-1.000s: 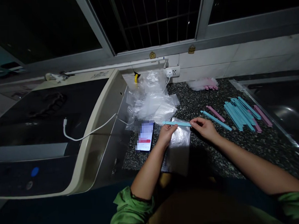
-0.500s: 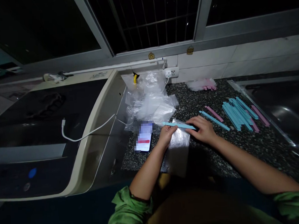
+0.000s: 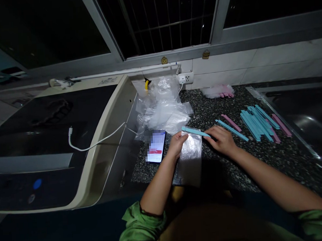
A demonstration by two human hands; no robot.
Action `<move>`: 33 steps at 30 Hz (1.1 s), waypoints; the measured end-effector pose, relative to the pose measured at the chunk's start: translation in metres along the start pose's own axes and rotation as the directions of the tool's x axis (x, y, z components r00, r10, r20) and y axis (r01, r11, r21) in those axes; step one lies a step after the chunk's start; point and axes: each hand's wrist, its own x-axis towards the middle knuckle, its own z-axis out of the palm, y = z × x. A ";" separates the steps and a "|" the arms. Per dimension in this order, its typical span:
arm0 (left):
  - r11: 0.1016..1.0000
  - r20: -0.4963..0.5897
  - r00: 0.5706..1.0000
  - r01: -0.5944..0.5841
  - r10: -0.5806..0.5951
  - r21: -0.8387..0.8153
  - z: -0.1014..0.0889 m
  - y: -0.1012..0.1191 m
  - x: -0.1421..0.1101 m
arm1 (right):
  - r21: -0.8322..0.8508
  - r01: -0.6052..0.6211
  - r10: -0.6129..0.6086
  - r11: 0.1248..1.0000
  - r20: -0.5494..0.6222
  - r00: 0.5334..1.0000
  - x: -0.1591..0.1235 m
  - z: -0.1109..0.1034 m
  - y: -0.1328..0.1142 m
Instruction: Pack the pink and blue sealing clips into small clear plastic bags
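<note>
A light blue bag clip, long and narrow, lies across the top of a clear plastic bag. My right hand pinches the clip's right end between thumb and fingers. At the bag's upper left edge my left hand is closed on the plastic, its thumb just under the clip's left part. Whether the bag's edge sits inside the clip cannot be made out. To the right, one blue clip and one pink clip lie side by side, near a heap of blue clips.
A lit phone lies left of my hands. Behind it are loose clear bags. A bag with pink clips rests near the wall. A washing machine borders the counter on the left, a sink on the right.
The clip has shifted slightly right relative to my left hand and now slants down to the right. My right hand has moved a little right; the bag's top edge shows more.
</note>
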 end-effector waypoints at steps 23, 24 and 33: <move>0.990 -0.091 0.989 -0.123 0.116 -0.065 -0.001 -0.007 0.006 | 0.079 0.008 -0.014 0.997 0.067 0.998 -0.002 -0.002 0.005; 0.991 -0.083 0.988 -0.129 0.127 -0.019 -0.001 -0.007 0.004 | 0.078 0.012 -0.017 0.997 0.069 0.997 -0.002 -0.002 0.004; 0.991 -0.074 0.988 -0.130 0.133 0.041 0.002 -0.003 -0.001 | 0.089 0.056 -0.058 0.994 0.014 0.998 -0.001 -0.002 0.003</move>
